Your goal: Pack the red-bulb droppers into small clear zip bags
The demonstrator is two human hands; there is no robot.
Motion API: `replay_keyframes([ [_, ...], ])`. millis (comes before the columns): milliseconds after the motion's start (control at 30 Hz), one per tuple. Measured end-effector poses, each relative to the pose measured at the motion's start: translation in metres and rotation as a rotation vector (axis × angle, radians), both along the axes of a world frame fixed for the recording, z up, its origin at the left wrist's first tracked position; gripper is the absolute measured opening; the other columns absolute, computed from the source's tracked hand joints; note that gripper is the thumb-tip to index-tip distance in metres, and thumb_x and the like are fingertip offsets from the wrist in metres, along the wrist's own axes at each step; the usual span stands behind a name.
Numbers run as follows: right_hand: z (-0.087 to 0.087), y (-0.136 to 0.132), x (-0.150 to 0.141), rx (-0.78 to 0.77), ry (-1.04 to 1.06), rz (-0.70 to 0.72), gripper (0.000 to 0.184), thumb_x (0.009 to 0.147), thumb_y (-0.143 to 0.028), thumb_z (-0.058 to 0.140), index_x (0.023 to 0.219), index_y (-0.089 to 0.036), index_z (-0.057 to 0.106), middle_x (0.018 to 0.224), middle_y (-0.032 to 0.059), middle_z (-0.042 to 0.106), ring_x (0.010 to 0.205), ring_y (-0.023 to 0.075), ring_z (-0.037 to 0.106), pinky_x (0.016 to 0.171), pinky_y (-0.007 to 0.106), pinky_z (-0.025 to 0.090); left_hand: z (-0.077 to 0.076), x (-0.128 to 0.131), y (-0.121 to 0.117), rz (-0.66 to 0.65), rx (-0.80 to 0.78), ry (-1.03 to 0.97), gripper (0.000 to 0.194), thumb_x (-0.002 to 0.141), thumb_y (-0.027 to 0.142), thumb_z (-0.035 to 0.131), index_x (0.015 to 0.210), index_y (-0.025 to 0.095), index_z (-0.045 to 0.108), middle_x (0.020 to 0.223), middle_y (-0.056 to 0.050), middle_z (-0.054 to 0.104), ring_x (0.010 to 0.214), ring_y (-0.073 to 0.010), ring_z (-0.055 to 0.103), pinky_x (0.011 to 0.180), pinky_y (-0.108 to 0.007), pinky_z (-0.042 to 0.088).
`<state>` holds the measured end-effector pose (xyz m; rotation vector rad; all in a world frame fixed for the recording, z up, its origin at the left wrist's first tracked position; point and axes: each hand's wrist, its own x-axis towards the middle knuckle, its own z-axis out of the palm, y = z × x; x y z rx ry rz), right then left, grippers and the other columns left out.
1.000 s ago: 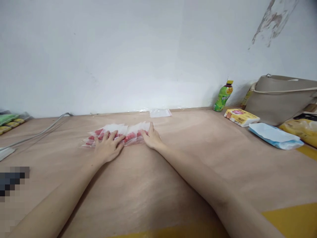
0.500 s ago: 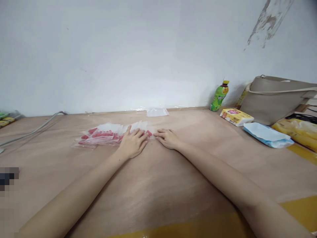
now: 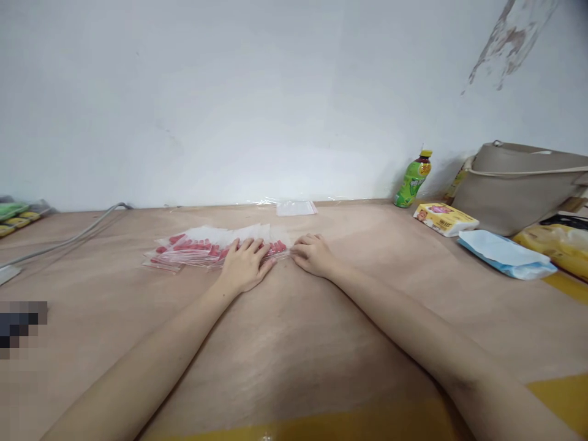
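Several clear zip-lock bags [image 3: 195, 245] with small red pieces in them lie overlapped in a fanned row. My left hand [image 3: 244, 264] rests palm down on the near edge of this row, fingers apart, pressing on the bags. At the row's right end, my right hand [image 3: 313, 255] has its fingers curled together and its fingertips on the corner of the last bag, which they appear to pinch. A whitish stack of flat plastic bags [image 3: 296, 209] lies behind, close to the wall.
On the right stand a green drink bottle [image 3: 412, 181], a yellow tissue pack [image 3: 444, 219], a blue-white packet [image 3: 508, 254] and a grey bag [image 3: 519, 184]. A grey cable [image 3: 87, 228] and green-yellow packets [image 3: 18, 217] lie left. Brown paper [image 3: 294, 343] covers the table.
The view has turned slightly left. My right fingers have curled in more at the bag's corner. My left fingers have settled flatter on the bags.
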<state>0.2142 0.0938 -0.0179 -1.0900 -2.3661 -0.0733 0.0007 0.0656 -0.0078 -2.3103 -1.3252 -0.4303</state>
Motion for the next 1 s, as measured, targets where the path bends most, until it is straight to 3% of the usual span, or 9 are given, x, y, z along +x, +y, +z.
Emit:
replay_keyframes([
  [133, 0.001, 0.007, 0.004, 0.098, -0.117, 0.012, 0.028, 0.086, -0.025, 0.039, 0.082, -0.017, 0.066, 0.086, 0.0085, 0.064, 0.087, 0.0198, 0.051, 0.082, 0.036, 0.028, 0.0, -0.001, 0.0, -0.007, -0.005, 0.005, 0.038, 0.09, 0.044, 0.037, 0.115, 0.021, 0.055, 0.12, -0.01, 0.054, 0.112, -0.028, 0.045, 0.097, -0.048, 0.026],
  [300, -0.002, -0.005, 0.041, 0.109, -0.083, -0.07, 0.028, 0.086, -0.024, 0.04, 0.075, -0.015, 0.064, 0.081, 0.009, 0.064, 0.081, 0.0195, 0.052, 0.08, 0.036, 0.03, 0.001, -0.002, 0.0, -0.041, -0.003, 0.006, 0.036, 0.089, 0.043, 0.04, 0.11, 0.02, 0.058, 0.121, -0.01, 0.053, 0.116, -0.0292, 0.042, 0.1, -0.051, 0.022],
  [367, -0.004, -0.015, 0.056, 0.07, -0.001, -0.036, 0.025, 0.085, -0.028, 0.043, 0.082, -0.017, 0.065, 0.086, 0.0083, 0.063, 0.084, 0.0193, 0.053, 0.081, 0.035, 0.032, 0.001, 0.0, -0.002, -0.103, -0.005, -0.019, 0.036, 0.089, 0.042, 0.041, 0.111, 0.019, 0.058, 0.125, -0.011, 0.05, 0.119, -0.029, 0.039, 0.103, -0.051, 0.02],
  [467, -0.006, -0.026, 0.068, -0.019, 0.134, 0.046, 0.033, 0.079, -0.038, 0.054, 0.105, -0.019, 0.06, 0.099, 0.0085, 0.06, 0.09, 0.0199, 0.053, 0.082, 0.034, 0.038, -0.003, 0.011, -0.007, -0.26, -0.068, -0.139, 0.036, 0.088, 0.04, 0.044, 0.115, 0.019, 0.056, 0.125, -0.009, 0.05, 0.115, -0.0259, 0.045, 0.099, -0.043, 0.033],
  [567, -0.008, -0.028, 0.07, -0.087, 0.237, 0.07, 0.042, 0.076, -0.035, 0.056, 0.116, -0.02, 0.054, 0.103, 0.0089, 0.057, 0.086, 0.0188, 0.055, 0.076, 0.033, 0.044, -0.01, 0.024, -0.009, -0.355, -0.123, -0.259, 0.033, 0.088, 0.033, 0.047, 0.116, 0.017, 0.055, 0.121, -0.01, 0.053, 0.106, -0.0219, 0.053, 0.088, -0.034, 0.044],
  [767, -0.017, -0.011, 0.062, -0.007, 0.331, 0.134, 0.031, 0.077, -0.013, 0.044, 0.102, -0.018, 0.062, 0.096, 0.0089, 0.058, 0.076, 0.0149, 0.058, 0.069, 0.03, 0.049, -0.016, 0.03, 0.001, -0.381, -0.132, -0.307, 0.02, 0.087, 0.018, 0.045, 0.091, 0.016, 0.064, 0.097, -0.006, 0.064, 0.085, -0.0177, 0.061, 0.078, -0.03, 0.049],
  [867, -0.02, -0.004, 0.061, 0.09, 0.293, 0.174, 0.026, 0.077, -0.013, 0.045, 0.094, -0.018, 0.064, 0.091, 0.0084, 0.059, 0.078, 0.0159, 0.059, 0.069, 0.029, 0.05, -0.015, 0.028, 0.003, -0.386, -0.131, -0.327, 0.018, 0.086, 0.015, 0.045, 0.087, 0.016, 0.063, 0.094, -0.006, 0.064, 0.084, -0.0178, 0.061, 0.078, -0.03, 0.049],
  [1000, -0.02, -0.003, 0.061, 0.101, 0.268, 0.211, 0.023, 0.08, -0.018, 0.048, 0.095, -0.021, 0.064, 0.091, 0.0071, 0.059, 0.075, 0.0143, 0.06, 0.066, 0.027, 0.051, -0.013, 0.026, 0.001, -0.381, -0.116, -0.354, 0.015, 0.088, 0.016, 0.043, 0.087, 0.016, 0.059, 0.091, -0.006, 0.063, 0.08, -0.0172, 0.061, 0.073, -0.029, 0.049],
])
